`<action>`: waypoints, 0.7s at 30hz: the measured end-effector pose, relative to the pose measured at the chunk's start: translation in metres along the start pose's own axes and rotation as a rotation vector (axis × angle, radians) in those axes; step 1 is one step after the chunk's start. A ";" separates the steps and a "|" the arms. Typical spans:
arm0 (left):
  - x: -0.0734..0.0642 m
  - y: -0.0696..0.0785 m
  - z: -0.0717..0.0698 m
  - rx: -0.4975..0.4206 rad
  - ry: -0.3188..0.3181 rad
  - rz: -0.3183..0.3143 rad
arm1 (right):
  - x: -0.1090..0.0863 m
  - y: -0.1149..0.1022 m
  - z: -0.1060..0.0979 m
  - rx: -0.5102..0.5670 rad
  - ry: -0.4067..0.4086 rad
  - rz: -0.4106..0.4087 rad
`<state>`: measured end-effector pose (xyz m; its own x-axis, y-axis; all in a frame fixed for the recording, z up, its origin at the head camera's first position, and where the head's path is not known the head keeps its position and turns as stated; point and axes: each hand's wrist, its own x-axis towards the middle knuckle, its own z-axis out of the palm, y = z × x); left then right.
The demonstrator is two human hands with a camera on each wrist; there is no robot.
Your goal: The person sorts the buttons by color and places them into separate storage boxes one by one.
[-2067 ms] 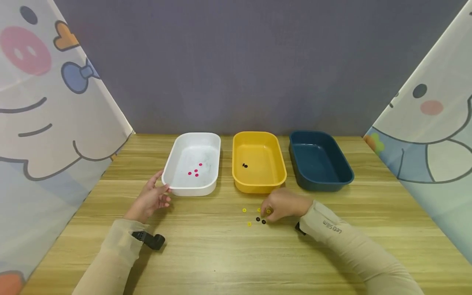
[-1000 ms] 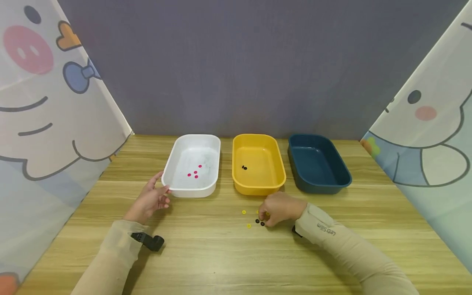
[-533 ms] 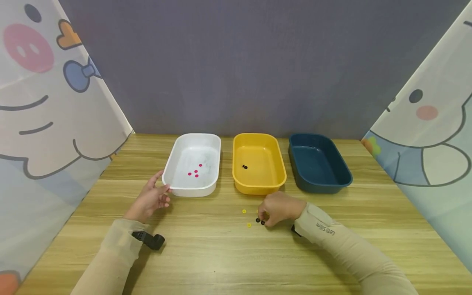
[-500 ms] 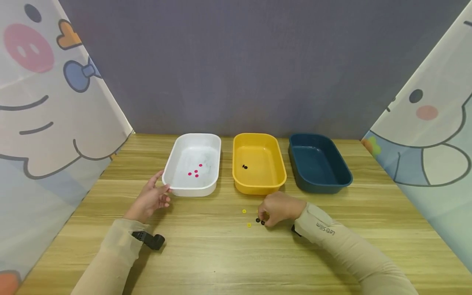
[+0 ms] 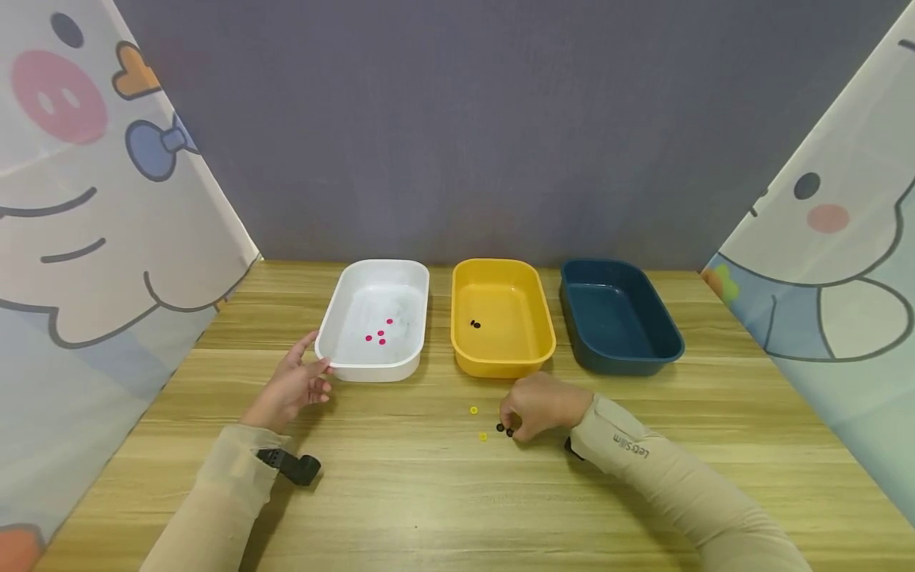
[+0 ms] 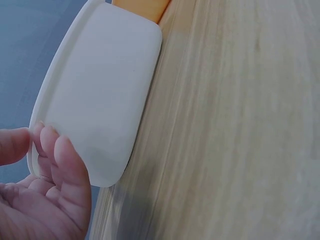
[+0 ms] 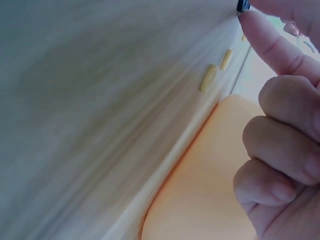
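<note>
In the head view my left hand (image 5: 289,389) holds the near left corner of the white tray (image 5: 368,371), which has several red buttons (image 5: 381,334) inside. The left wrist view shows the thumb and curled fingers at the rim of the white tray (image 6: 100,90). My right hand (image 5: 546,405) is on the table before the yellow tray (image 5: 503,368). In the right wrist view its thumb and index finger pinch a black button (image 7: 243,5). Another black button (image 5: 500,427) lies right beside the fingertips. Yellow buttons (image 5: 474,410) lie nearby; the hand hides part of this area.
Two black buttons (image 5: 476,325) lie in the yellow tray. A dark blue tray (image 5: 629,365) stands to its right. The three trays line up at the back of the wooden table (image 5: 400,492), before a grey partition (image 5: 457,135).
My right hand has shifted slightly left and towards me, covering yellow buttons that showed earlier. My left hand stays at the white tray's corner.
</note>
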<state>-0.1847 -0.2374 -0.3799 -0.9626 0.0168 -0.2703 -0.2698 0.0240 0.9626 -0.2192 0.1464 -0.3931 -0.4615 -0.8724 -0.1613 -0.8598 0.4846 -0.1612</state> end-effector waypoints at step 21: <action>0.001 0.001 -0.004 -0.072 -0.013 -0.026 | 0.008 -0.003 -0.001 -0.067 -0.009 -0.012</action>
<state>-0.1861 -0.2418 -0.3795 -0.9551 0.0305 -0.2948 -0.2960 -0.0474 0.9540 -0.2210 0.1380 -0.3931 -0.4488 -0.8775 -0.1689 -0.8783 0.4680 -0.0975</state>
